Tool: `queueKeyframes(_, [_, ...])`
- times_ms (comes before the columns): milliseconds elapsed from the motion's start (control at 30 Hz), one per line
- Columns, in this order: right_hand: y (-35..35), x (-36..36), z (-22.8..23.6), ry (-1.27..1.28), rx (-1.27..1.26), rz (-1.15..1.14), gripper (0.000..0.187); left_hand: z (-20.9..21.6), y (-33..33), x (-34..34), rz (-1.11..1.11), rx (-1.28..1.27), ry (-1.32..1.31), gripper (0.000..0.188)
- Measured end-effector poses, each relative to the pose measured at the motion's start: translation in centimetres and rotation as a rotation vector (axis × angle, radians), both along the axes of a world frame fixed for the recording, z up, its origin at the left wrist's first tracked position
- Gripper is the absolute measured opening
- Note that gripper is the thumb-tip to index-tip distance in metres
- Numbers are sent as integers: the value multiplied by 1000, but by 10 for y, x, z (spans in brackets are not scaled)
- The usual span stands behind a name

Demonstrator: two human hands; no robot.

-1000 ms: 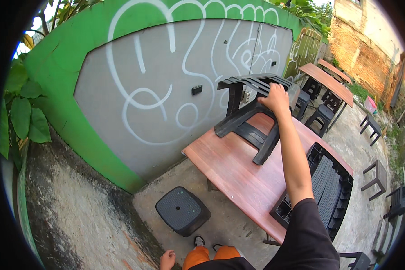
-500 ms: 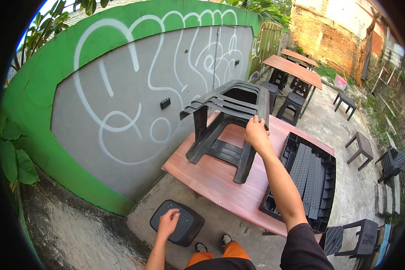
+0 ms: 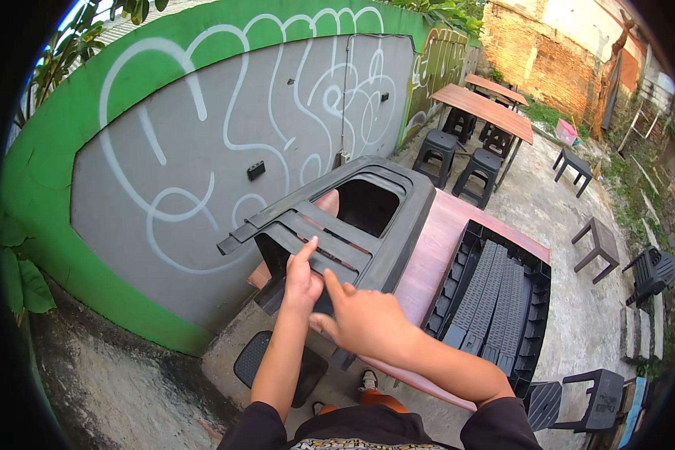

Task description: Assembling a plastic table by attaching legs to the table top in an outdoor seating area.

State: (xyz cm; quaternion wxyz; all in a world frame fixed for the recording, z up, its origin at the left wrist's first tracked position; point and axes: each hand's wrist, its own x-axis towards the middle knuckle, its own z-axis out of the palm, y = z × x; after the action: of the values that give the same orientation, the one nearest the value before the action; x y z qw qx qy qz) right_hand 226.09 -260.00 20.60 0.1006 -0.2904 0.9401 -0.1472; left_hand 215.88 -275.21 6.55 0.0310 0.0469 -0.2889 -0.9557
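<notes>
A black plastic chair point(image 3: 386, 247) with a slatted panel and a large opening lies tilted over the near left part of the reddish wood-topped table point(image 3: 435, 255). My left hand point(image 3: 301, 286) grips the near edge of the slats, one digit lying over the top. Its other fingers are partly hidden. Beside it, my right hand point(image 3: 367, 319) has index finger and thumb spread apart, the fingertip at the slats' near edge. The remaining right fingers are hard to make out.
A black crate point(image 3: 465, 360) holding dark textured plastic pieces sits on the table's right. Below the chair stands a black stool point(image 3: 255, 356). A painted wall point(image 3: 172, 202) runs along the left. Farther off are a wooden table point(image 3: 484, 112), stools and a small side table point(image 3: 596, 247).
The chair has come nearer and turned, its slatted side now facing up toward me. My left hand has risen from above the stool to the slats; my right hand has left the far corner.
</notes>
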Motion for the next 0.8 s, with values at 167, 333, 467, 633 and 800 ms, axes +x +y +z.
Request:
queueKeyframes(167, [50, -139, -36, 244, -533, -152, 61, 3, 20, -2, 223, -131, -116, 35])
queueKeyframes(333, [9, -174, -83, 204, -180, -65, 59, 10, 26, -5, 305, -227, -152, 32])
queueKeyframes(467, [5, -171, -77, 132, -259, -94, 52, 7, 19, -1, 327, -296, -123, 36])
queueKeyframes(633, [6, -181, -86, 294, -282, -20, 45, 15, 12, 13, 363, -333, -88, 32])
queueKeyframes(800, [34, -227, -78, 113, -290, -149, 50, 16, -46, 96, 376, -410, -261, 34])
